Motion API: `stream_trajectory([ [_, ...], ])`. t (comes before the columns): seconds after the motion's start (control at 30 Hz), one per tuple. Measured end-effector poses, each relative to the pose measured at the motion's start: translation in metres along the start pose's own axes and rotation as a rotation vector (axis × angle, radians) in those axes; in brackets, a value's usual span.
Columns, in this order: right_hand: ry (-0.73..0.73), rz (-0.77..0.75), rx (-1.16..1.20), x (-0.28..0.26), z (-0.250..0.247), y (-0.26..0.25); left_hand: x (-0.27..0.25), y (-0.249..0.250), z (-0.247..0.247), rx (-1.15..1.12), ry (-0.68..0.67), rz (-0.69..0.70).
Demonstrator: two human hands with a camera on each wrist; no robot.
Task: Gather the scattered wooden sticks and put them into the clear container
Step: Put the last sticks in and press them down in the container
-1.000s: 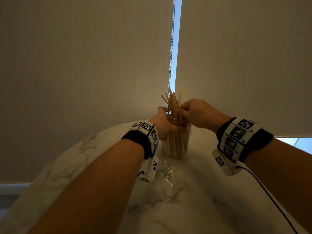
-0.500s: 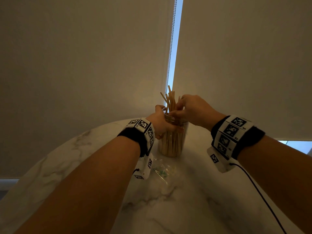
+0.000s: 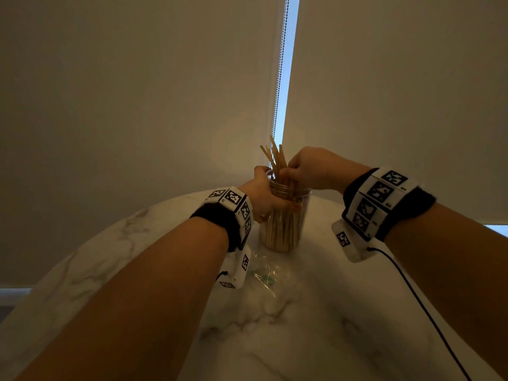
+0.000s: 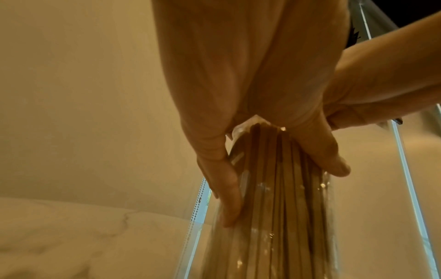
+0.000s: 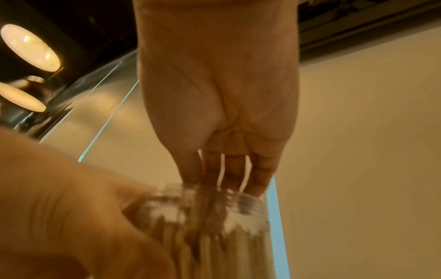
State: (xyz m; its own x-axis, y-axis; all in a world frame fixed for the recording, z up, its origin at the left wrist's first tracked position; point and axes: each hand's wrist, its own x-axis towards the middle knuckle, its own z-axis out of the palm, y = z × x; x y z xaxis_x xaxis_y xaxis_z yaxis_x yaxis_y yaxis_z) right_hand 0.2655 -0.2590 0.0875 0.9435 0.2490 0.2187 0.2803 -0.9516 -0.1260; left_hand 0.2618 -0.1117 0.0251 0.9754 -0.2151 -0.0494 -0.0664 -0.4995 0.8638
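Over the past second the right hand (image 3: 313, 167) has sunk from the tops of the wooden sticks (image 3: 284, 224) toward the mouth of the clear container (image 3: 298, 215), and the bundle now stands lower in it, with only a few tips fanning above the rim. The right fingers (image 3: 290, 171) are curled and bunched around the protruding sticks just above the rim, pinching them; the right wrist view is blurred but shows those fingers (image 5: 235, 169) pointing down at the jar's threaded neck (image 5: 248, 203). The left hand (image 3: 262, 193) grips the container near its top, thumb on one side and fingers (image 3: 286, 206) wrapped across the wall facing the camera; the left wrist view shows the thumb and a finger (image 4: 227, 188) lying flat against the clear wall, with the packed sticks (image 4: 281, 198) visible through it. The container stands upright on the white marble desk (image 3: 316, 325), toward its far edge, and is nearly full. A crumpled piece of clear plastic wrap (image 3: 268, 273) lies on the desk just in front of the jar. Both wrists wear black bands with white marker blocks (image 3: 380, 200), and a thin black cable (image 3: 428, 317) trails from the right one. Behind the desk hang two pale roller blinds (image 3: 137, 92), a bead chain (image 3: 279, 78) running down the bright gap between them.
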Motion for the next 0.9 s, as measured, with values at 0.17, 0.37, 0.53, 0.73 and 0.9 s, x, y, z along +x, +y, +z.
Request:
stream_trajectory([
  [0.17, 0.123, -0.083, 0.372, 0.015, -0.003, -0.006, 0.001, 0.0, -0.001, 0.0, -0.007, -0.003],
  [0.37, 0.377, -0.12, 0.432, 0.009, 0.003, 0.001, 0.003, -0.001, -0.002, 0.014, -0.021, -0.006],
  [0.53, 0.427, -0.085, 0.2, -0.003, 0.01, 0.008, 0.003, -0.003, 0.0, 0.013, -0.004, -0.001],
  [0.73, 0.097, -0.021, 0.114, 0.002, 0.015, 0.007, 0.004, -0.004, 0.0, 0.004, -0.002, -0.011],
  [0.9, 0.269, -0.031, 0.208, 0.003, 0.013, 0.014, 0.003, -0.003, 0.0, 0.018, -0.002, -0.009],
])
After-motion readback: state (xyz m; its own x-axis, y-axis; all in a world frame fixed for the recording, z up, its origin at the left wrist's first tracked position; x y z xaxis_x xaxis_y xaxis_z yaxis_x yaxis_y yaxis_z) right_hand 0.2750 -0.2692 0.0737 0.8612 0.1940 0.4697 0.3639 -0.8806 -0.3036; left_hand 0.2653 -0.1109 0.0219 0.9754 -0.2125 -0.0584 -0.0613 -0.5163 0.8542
